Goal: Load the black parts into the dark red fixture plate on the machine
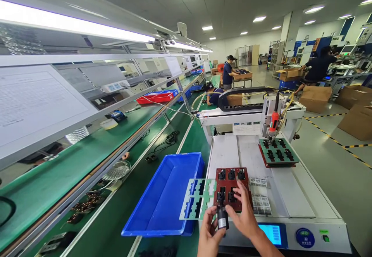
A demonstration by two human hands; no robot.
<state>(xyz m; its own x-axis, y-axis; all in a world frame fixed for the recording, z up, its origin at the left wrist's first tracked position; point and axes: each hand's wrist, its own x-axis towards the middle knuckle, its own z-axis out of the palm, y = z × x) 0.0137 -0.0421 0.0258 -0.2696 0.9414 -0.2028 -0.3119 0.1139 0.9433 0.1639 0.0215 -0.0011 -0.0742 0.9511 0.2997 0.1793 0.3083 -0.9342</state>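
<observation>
My left hand (pixel 208 231) grips a black cylindrical part (pixel 222 219) with a white label, upright in front of the red fixture plate (pixel 245 175). Spread fingers mark my right hand (pixel 245 214), which reaches over the plate's right side. Its thumb is close to the cylindrical part; whether it touches cannot be told. Several black parts (pixel 231 174) sit in the plate's pockets. Left of it lies a pale green cut-out plate (pixel 209 199), overhanging a blue tray (pixel 132 226).
An automatic screwdriver (pixel 273 122) stands over a second loaded fixture (pixel 295 159) at the back right. White trays (pixel 263 204) lie beside the red plate. A lit screen (pixel 271 235) and blue button (pixel 305 237) are in front. Another person (pixel 228 73) stands farther back.
</observation>
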